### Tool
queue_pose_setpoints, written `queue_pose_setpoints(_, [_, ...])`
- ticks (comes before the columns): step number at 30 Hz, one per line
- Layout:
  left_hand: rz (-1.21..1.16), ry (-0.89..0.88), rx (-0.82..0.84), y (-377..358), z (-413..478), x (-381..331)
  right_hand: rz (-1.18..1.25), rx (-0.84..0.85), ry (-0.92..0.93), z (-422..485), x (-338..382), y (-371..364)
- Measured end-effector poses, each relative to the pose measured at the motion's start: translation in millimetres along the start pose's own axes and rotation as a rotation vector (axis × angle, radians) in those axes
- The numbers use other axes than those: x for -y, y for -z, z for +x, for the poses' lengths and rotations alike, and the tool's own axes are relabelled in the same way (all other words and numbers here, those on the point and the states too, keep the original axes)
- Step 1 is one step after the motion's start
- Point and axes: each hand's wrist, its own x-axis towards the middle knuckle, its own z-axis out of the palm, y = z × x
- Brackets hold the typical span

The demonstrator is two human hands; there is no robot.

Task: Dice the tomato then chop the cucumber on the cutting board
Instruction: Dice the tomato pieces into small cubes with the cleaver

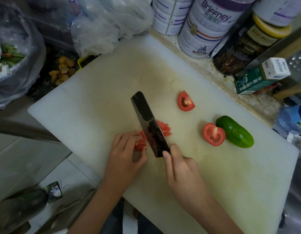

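A white cutting board (95, 102) fills the middle of the view. My right hand (181, 171) grips the handle of a dark cleaver (149, 123), whose blade stands in a sliced tomato piece. My left hand (124, 154) holds the tomato slices (141, 142) left of the blade with curled fingers. Cut tomato bits (164, 128) lie just right of the blade. A tomato wedge (185, 101) rests farther back. Another tomato piece (213, 134) lies cut side up against a whole green cucumber (235, 131) at the right.
Large tins (205, 27) and a dark jar (244, 46) stand behind the board. A green box (254, 80) sits at the back right. Plastic bags (102, 26) and a bag of vegetable scraps (9, 58) lie at the left. A plastic bottle (293, 119) lies at the right edge.
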Motion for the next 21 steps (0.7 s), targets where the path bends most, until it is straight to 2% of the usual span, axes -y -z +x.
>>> queue_pose_setpoints(10, [-0.011,0.015,0.022,0.3,-0.3,1.4,-0.025,-0.007,0.013,-0.9,4.1,-6.3])
queue_pose_setpoints(21, [-0.011,0.01,0.026,1.6,0.4,-0.9,-0.207,-0.005,-0.048,19.6,16.9,-15.5])
